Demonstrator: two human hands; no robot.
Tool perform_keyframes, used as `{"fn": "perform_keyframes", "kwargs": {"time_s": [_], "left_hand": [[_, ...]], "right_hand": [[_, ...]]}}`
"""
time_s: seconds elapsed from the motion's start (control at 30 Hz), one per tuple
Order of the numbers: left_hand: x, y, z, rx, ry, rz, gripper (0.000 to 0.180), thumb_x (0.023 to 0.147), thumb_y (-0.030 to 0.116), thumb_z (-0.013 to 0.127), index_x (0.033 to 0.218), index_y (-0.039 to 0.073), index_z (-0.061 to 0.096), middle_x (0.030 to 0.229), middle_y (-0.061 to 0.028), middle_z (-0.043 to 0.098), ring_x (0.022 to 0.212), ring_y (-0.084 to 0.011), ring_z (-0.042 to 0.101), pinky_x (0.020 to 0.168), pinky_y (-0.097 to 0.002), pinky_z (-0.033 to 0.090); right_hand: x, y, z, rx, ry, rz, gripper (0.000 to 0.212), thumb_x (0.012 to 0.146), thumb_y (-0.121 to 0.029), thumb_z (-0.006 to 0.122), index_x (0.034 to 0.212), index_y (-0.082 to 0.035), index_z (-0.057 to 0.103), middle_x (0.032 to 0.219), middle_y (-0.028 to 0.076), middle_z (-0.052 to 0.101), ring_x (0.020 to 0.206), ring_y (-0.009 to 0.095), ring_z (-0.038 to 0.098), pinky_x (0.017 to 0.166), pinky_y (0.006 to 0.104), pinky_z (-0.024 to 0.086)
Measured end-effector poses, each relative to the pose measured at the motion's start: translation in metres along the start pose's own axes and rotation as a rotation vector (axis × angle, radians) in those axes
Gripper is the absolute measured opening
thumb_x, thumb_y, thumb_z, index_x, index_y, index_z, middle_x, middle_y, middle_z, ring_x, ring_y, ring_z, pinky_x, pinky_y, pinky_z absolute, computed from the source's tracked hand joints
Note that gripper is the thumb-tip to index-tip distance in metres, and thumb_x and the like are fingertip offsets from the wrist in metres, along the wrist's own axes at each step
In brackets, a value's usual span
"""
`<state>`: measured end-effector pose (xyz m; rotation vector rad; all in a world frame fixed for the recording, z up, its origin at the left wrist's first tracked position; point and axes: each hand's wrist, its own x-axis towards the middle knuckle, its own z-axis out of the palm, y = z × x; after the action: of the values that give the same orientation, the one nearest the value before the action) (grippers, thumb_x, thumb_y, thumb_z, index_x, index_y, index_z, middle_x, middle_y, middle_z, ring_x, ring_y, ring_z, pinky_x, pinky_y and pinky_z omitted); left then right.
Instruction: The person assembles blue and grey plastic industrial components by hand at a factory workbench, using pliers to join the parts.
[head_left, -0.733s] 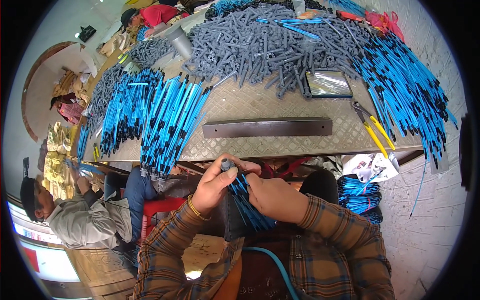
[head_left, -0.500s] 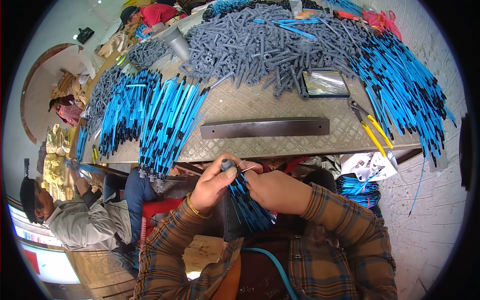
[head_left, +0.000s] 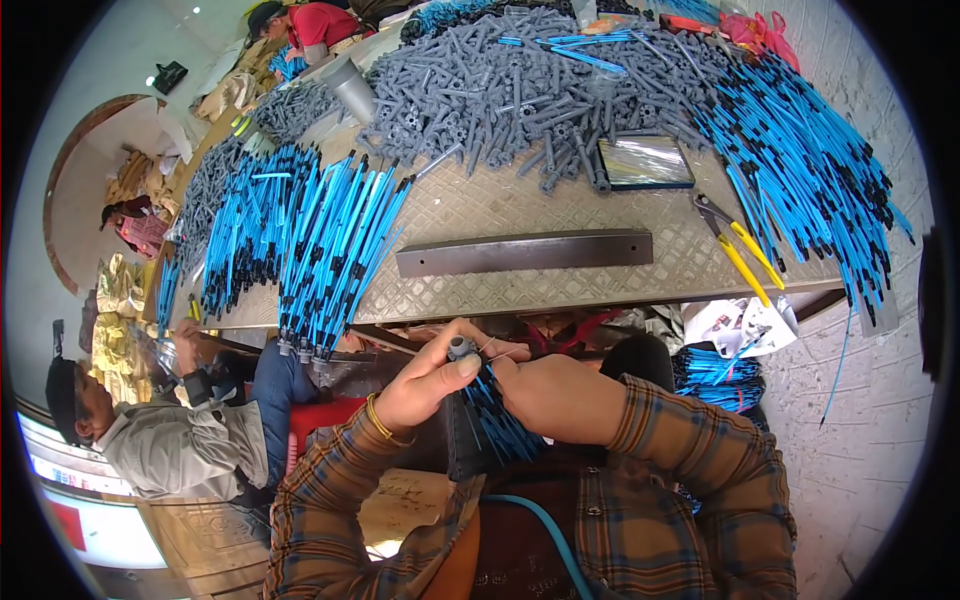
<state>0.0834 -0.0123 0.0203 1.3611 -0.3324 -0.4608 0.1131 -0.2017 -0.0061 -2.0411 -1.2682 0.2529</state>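
Note:
My left hand [head_left: 425,385] is closed around a grey plastic tube-like piece [head_left: 460,347], its round open end showing above the thumb. Thin pale wire [head_left: 508,352] sticks out between the two hands. The fingers of my right hand [head_left: 560,398] are pinched together at that wire, close beside the left fingers; its fingertips are partly hidden. Below both hands, a bunch of blue rods with black parts [head_left: 500,425] slants down over my lap. How the rods join the grey piece is hidden by my hands.
On the table [head_left: 540,215] lie a dark metal bar [head_left: 525,252], yellow-handled cutting pliers [head_left: 738,248] and a flat shiny box [head_left: 645,163]. Behind is a heap of grey plastic pieces [head_left: 500,90]. Blue rods pile at left [head_left: 335,240] and right [head_left: 800,160]. A co-worker [head_left: 190,430] sits left.
Both my hands sit slightly lower, and the grey piece's open end faces me more. The view has shifted a little. The co-worker at left has moved their hands.

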Motion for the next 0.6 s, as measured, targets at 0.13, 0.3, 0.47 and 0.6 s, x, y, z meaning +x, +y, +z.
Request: {"fn": "perform_keyframes", "kwargs": {"time_s": [0.13,0.3,0.47,0.6], "left_hand": [[0.001,0.002,0.007,-0.003,0.030,0.019,0.033,0.092,0.029,0.045,0.104,-0.001,0.042,0.118,-0.0260,0.050,0.113,-0.0297,0.047,0.098,-0.0388,0.032],[-0.001,-0.001,0.004,0.085,0.083,0.025,0.033,0.093,0.031,0.044,0.106,0.000,0.041,0.121,-0.0259,0.048,0.116,-0.0303,0.046,0.101,-0.0399,0.031],[0.000,0.001,0.004,0.060,0.072,0.003,0.034,0.093,0.031,0.044,0.106,0.000,0.041,0.122,-0.0267,0.047,0.114,-0.0303,0.047,0.100,-0.0399,0.031],[0.000,-0.002,0.001,0.005,0.049,0.034,0.034,0.093,0.031,0.044,0.106,0.000,0.041,0.123,-0.0276,0.046,0.114,-0.0296,0.046,0.100,-0.0398,0.031]], "right_hand": [[-0.003,0.001,-0.002,0.045,-0.001,0.003,0.018,0.082,-0.012,0.052,0.091,0.001,0.043,0.060,0.017,0.054,0.055,0.036,0.057,0.046,0.0430,0.045],[-0.008,-0.001,0.015,0.150,0.253,0.033,0.019,0.084,-0.016,0.051,0.093,-0.001,0.043,0.067,0.017,0.056,0.059,0.036,0.058,0.049,0.0429,0.046],[-0.008,-0.003,0.019,0.154,0.306,0.093,0.017,0.086,-0.017,0.051,0.090,-0.002,0.044,0.070,0.017,0.057,0.063,0.036,0.058,0.052,0.0430,0.046],[-0.004,0.002,0.010,0.067,0.215,-0.018,0.015,0.087,-0.016,0.052,0.087,-0.002,0.046,0.072,0.016,0.057,0.066,0.036,0.058,0.054,0.0417,0.046]]}}
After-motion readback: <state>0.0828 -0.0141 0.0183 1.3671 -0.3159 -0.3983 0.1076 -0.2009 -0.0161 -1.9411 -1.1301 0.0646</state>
